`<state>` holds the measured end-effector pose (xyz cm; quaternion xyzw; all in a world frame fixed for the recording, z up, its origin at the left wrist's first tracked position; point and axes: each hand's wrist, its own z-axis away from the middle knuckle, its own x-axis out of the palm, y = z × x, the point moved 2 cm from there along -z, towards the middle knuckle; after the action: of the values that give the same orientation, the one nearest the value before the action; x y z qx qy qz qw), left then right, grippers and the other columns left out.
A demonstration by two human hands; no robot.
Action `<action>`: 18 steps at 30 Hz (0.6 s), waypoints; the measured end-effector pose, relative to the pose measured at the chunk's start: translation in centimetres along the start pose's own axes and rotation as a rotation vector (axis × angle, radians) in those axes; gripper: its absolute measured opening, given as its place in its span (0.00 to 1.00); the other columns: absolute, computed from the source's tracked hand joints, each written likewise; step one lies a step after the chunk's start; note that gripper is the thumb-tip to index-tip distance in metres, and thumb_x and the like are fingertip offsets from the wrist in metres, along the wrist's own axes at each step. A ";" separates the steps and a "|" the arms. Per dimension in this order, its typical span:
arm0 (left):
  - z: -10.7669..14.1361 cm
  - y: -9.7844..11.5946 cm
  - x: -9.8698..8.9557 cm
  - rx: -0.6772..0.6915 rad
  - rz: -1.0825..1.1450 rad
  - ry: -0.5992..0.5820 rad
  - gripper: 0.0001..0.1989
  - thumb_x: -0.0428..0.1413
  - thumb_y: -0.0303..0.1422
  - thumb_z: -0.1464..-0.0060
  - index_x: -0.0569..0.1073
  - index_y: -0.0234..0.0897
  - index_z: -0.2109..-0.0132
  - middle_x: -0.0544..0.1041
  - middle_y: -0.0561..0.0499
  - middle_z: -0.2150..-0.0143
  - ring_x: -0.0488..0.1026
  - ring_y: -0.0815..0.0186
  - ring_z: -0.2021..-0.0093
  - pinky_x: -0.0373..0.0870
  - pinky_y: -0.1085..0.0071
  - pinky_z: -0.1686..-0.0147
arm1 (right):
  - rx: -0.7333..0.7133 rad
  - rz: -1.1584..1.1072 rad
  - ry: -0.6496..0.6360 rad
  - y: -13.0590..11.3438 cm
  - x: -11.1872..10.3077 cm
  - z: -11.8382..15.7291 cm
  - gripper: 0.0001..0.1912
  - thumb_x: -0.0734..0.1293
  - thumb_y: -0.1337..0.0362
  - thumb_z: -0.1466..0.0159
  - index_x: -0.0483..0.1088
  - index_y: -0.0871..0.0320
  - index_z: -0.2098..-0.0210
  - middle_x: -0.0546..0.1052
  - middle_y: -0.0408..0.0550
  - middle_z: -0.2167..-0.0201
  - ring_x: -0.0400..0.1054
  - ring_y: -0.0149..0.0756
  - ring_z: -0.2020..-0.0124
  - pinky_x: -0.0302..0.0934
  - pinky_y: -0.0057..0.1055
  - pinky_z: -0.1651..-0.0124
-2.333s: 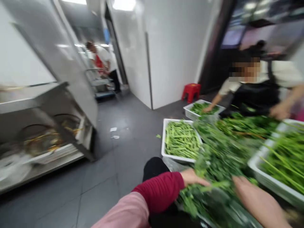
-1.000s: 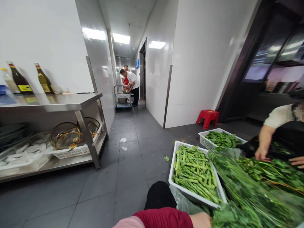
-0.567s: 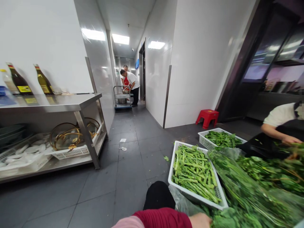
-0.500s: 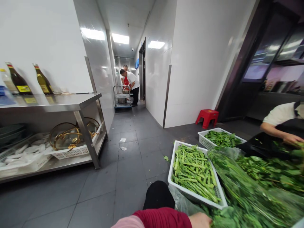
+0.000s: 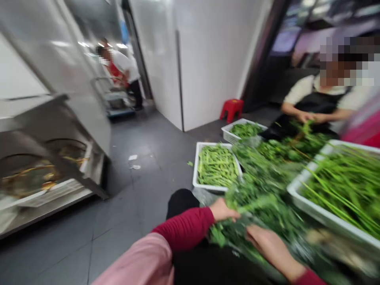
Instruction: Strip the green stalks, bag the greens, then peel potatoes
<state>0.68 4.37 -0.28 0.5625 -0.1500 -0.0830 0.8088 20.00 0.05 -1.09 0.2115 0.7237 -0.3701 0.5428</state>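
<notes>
Blur everywhere here, softening even the left hand (image 5: 223,210), smearing the steel table (image 5: 41,110); pale glare on the glossy wall (image 5: 157,43), faint sheen across the floor (image 5: 148,186)!

Toward the bottom centre, the left hand (image 5: 224,209) blurs into the leafy greens (image 5: 267,204), its grip unclear. The right hand (image 5: 265,241) is smeared too, its fingertips hard to make out, and the frame's bottom cuts its sleeve (image 5: 310,277). The right edge crops the crate of long stems (image 5: 332,217) and a pink-red shape (image 5: 365,122); a pale thing (image 5: 341,247) at lower right is unreadable. At upper left, the trolley's load (image 5: 118,103) is too small to identify.
</notes>
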 end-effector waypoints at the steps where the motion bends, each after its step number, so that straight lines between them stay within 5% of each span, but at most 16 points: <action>1: -0.1 0.6 -0.2 0.026 0.027 0.041 0.16 0.68 0.35 0.72 0.72 0.30 0.75 0.72 0.54 0.80 0.68 0.70 0.78 0.68 0.71 0.71 | 0.036 0.021 -0.064 -1.3 0.2 -0.2 0.11 0.59 0.64 0.38 0.72 0.54 0.71 0.77 0.48 0.72 0.73 0.40 0.70 0.63 0.29 0.68; 5: -0.8 1.8 -1.0 0.088 0.213 -0.007 0.17 0.67 0.39 0.66 0.71 0.31 0.75 0.69 0.55 0.84 0.63 0.73 0.82 0.62 0.75 0.76 | 0.396 -0.150 -0.091 -2.2 -0.6 -2.2 0.19 0.59 0.55 0.36 0.72 0.57 0.77 0.77 0.51 0.75 0.72 0.42 0.71 0.61 0.32 0.66; 9: -0.3 2.3 -1.0 0.113 0.239 -0.171 0.18 0.66 0.40 0.63 0.69 0.31 0.78 0.69 0.53 0.84 0.63 0.73 0.82 0.60 0.75 0.77 | 0.671 -0.640 0.251 -0.1 -3.2 -4.0 0.20 0.60 0.49 0.41 0.75 0.58 0.67 0.79 0.50 0.66 0.72 0.43 0.63 0.63 0.34 0.59; 13: 0.7 3.2 -0.5 0.103 0.245 -0.151 0.18 0.67 0.40 0.66 0.71 0.30 0.76 0.69 0.53 0.84 0.64 0.72 0.82 0.61 0.74 0.76 | 0.743 -0.603 0.466 0.8 -5.4 -5.0 0.23 0.63 0.45 0.46 0.71 0.59 0.65 0.79 0.55 0.62 0.72 0.46 0.62 0.63 0.37 0.57; 18: 2.1 2.8 -0.2 0.062 0.256 -0.119 0.22 0.69 0.42 0.75 0.71 0.30 0.77 0.69 0.54 0.84 0.65 0.71 0.82 0.62 0.72 0.75 | 0.638 -0.399 0.389 1.2 -3.8 -3.4 0.24 0.62 0.44 0.46 0.71 0.56 0.62 0.79 0.54 0.62 0.74 0.48 0.61 0.66 0.35 0.61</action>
<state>-0.27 3.54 2.97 0.5574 -0.2709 -0.0077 0.7848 19.98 3.83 2.61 0.2905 0.6885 -0.6265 0.2214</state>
